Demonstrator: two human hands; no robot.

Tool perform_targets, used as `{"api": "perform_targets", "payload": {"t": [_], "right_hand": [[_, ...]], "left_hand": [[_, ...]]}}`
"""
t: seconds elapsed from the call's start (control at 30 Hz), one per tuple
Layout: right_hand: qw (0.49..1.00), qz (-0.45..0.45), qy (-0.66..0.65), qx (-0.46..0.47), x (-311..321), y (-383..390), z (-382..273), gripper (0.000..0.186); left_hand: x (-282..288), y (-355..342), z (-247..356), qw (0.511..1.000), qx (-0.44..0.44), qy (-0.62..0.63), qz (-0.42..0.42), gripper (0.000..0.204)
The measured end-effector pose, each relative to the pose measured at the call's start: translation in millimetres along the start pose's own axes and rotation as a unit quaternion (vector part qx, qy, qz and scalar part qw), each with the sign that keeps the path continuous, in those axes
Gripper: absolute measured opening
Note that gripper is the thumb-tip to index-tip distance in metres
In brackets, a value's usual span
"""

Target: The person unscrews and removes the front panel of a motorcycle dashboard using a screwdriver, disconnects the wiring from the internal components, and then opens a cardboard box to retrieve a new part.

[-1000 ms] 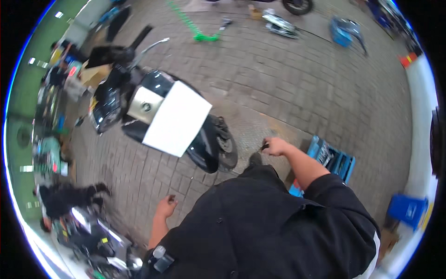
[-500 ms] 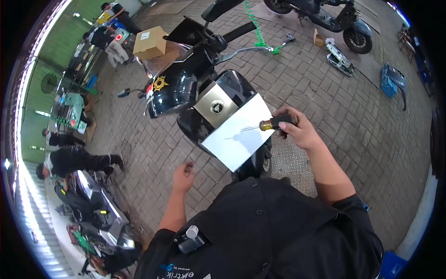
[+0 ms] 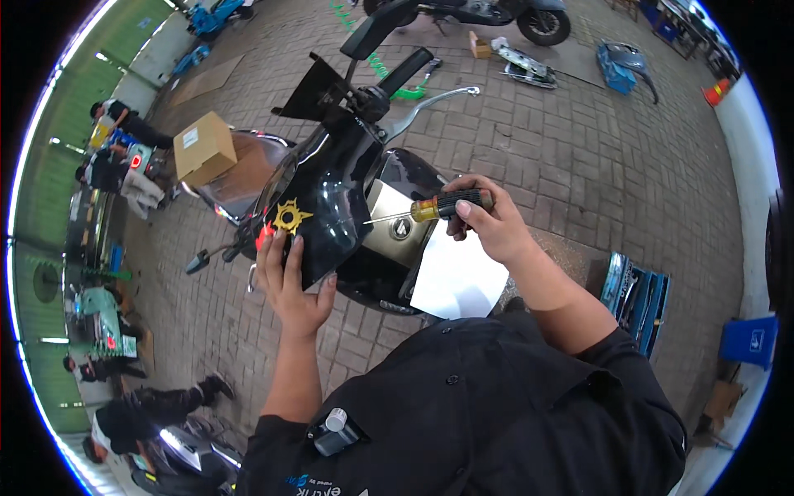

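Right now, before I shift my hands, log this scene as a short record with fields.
Left hand: spread on the scooter's black front panel, beside a gold sun-shaped sticker
Right hand: gripping a screwdriver with an amber-and-black handle
Screwdriver tip: at the panel's edge; contact unclear
Near the screwdriver: gold-coloured plate with round emblem; white sheet next to it
Floor, right: open blue toolbox; farther right, blue bin
Beyond the panel: cardboard box

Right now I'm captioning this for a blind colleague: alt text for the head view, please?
The right hand points a screwdriver toward the glossy panel of a black scooter, the left hand spread on it by a gold emblem. Below the right hand is a white sheet.
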State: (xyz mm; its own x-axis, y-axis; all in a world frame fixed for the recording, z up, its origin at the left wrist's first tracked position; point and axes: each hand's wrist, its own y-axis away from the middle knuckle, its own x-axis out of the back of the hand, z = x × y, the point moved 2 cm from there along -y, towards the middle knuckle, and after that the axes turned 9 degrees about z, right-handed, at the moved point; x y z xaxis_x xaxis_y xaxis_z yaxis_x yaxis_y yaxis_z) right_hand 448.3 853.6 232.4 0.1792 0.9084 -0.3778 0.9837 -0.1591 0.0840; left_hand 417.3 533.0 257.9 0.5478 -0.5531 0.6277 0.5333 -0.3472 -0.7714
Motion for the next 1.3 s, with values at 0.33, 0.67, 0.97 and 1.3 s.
{"api": "perform_targets", "payload": {"t": [0.33,0.67,0.97,1.3], "right_hand": [[0.998,0.039,0.015,0.049,-7.7,-18.0,-0.4,0.025],[0.991,0.054,0.015,0.12,-2.8,-34.3,13.9,0.029],[0.975,-0.034,0.176,-0.131,-61.5,-38.3,9.6,0.04],[0.966,0.025,0.194,-0.166,-85.6,-41.1,33.4,0.041]], "left_hand": [[-4.9,3.7,-6.6,1.0,-0.002,-0.008,0.016,0.063],[-14.3,36.9,-41.4,0.911,0.144,0.319,0.218,0.074],[-38.0,125.9,-48.0,0.609,0.582,0.508,0.181,0.071],[-44.9,103.0,-15.8,0.571,0.6,0.559,0.043,0.067]]}}
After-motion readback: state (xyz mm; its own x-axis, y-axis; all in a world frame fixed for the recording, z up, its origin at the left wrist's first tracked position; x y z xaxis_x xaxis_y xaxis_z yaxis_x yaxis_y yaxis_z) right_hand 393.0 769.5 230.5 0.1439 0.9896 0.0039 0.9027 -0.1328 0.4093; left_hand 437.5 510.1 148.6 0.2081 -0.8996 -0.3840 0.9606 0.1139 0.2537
